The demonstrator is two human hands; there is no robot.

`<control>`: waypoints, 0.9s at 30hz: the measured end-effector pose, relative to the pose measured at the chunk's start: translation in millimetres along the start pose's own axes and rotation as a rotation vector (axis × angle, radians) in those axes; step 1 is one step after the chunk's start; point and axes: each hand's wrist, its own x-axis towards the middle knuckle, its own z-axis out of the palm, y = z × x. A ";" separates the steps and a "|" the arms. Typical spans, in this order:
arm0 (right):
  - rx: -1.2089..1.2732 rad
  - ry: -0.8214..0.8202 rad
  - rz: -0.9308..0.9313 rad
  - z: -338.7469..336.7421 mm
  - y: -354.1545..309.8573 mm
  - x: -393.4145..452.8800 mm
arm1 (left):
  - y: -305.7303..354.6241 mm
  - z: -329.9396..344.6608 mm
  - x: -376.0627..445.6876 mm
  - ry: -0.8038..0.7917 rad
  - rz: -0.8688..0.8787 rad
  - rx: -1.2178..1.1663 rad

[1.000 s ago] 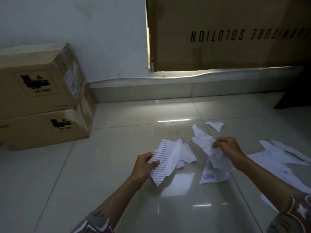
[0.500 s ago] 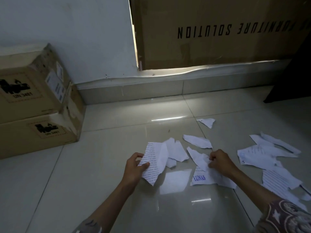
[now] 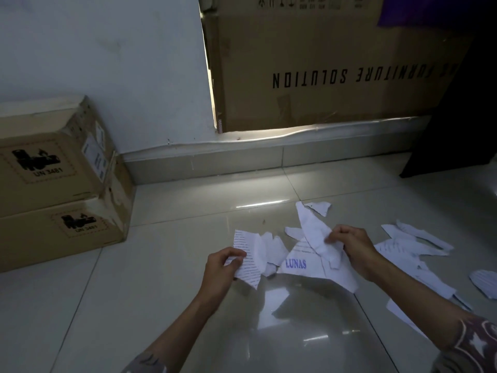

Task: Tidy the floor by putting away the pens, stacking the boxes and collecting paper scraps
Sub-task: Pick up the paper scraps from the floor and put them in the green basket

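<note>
My left hand [image 3: 223,267] pinches a printed paper scrap [image 3: 250,261] together with a few plain white pieces, held above the floor. My right hand [image 3: 349,247] grips a bunch of torn white scraps [image 3: 313,230], including a sheet stamped "LUNAS" [image 3: 297,263] that hangs from the bunch. More torn paper [image 3: 414,238] lies on the tiles to the right, and a small scrap [image 3: 321,207] lies further back. Two brown cardboard boxes [image 3: 51,168] sit stacked at the left against the wall. No pens are visible.
A large cardboard carton [image 3: 336,63] printed "FURNITURE SOLUTION" stands upside down on a raised ledge [image 3: 242,157] at the back. Something dark [image 3: 457,130] stands at the right edge. The glossy tiled floor [image 3: 134,292] stretches between the boxes and my hands.
My right hand went down to the floor, took hold of the "LUNAS" sheet with the scraps it held, and lifted the bunch. My left hand kept its printed scrap.
</note>
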 end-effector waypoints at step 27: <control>0.210 0.444 -0.236 -105.5 -100.5 -229.0 | 202.7 50.6 -105.6 -0.213 0.481 0.037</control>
